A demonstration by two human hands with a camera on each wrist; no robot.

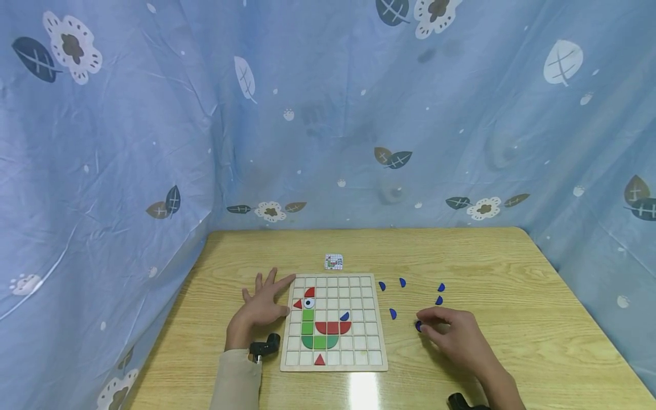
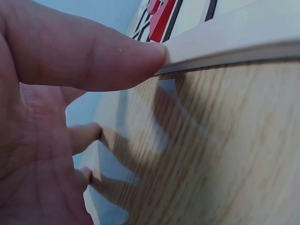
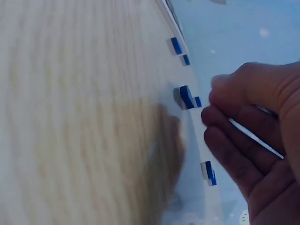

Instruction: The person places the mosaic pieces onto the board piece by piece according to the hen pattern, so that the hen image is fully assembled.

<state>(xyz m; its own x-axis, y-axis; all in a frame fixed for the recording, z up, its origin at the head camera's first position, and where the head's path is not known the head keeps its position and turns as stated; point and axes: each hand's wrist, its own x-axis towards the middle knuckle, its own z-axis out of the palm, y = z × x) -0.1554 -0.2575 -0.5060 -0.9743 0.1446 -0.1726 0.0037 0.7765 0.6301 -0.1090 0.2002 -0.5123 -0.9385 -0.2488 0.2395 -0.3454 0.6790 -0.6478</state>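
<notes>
A wooden grid board (image 1: 368, 367) carries flat coloured pieces in a bird shape: a red-beaked head with an eye piece (image 1: 308, 303), green squares (image 1: 307, 315), a red body (image 1: 332, 328), and one blue half-round piece (image 1: 345, 316). My left hand (image 1: 258, 307) has its fingers spread; the thumb touches the board's left edge and a finger reaches its top left corner. On the right, my right hand (image 1: 456, 336) bends its thumb and fingers over a blue half-round piece (image 1: 418, 326). In the right wrist view this blue piece (image 3: 186, 97) stands beside the fingertips, with no grip visible.
Several more blue half-round pieces (image 1: 393, 314) lie scattered right of the board. A small picture card (image 1: 333, 262) of the bird pattern lies behind the board. A blue patterned curtain (image 1: 338, 114) hangs round the wooden table (image 1: 538, 319).
</notes>
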